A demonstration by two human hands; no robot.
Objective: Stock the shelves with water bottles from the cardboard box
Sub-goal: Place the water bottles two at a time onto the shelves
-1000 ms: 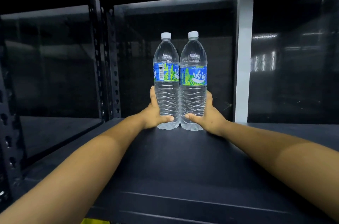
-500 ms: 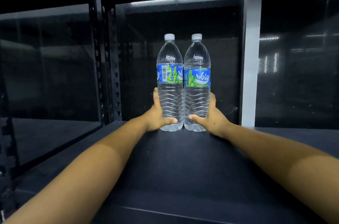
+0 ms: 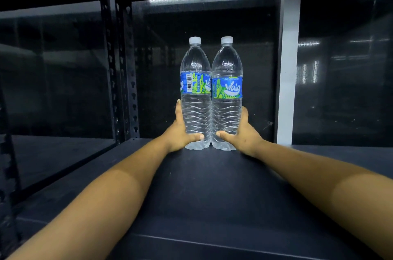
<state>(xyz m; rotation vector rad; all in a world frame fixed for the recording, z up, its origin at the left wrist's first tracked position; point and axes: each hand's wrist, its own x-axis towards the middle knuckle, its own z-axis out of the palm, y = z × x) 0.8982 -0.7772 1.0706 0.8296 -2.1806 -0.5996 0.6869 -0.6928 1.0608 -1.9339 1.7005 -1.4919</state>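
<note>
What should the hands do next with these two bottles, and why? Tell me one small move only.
Probably let go and draw both hands back. The left bottle and right bottle stand upright, side by side, bases seemingly down on the shelf near its back. The left hand and right hand each grip one low, so little seems left to adjust.

2 bottles [image 3: 211, 98] side by side on shelf [image 3: 212, 185].
</note>
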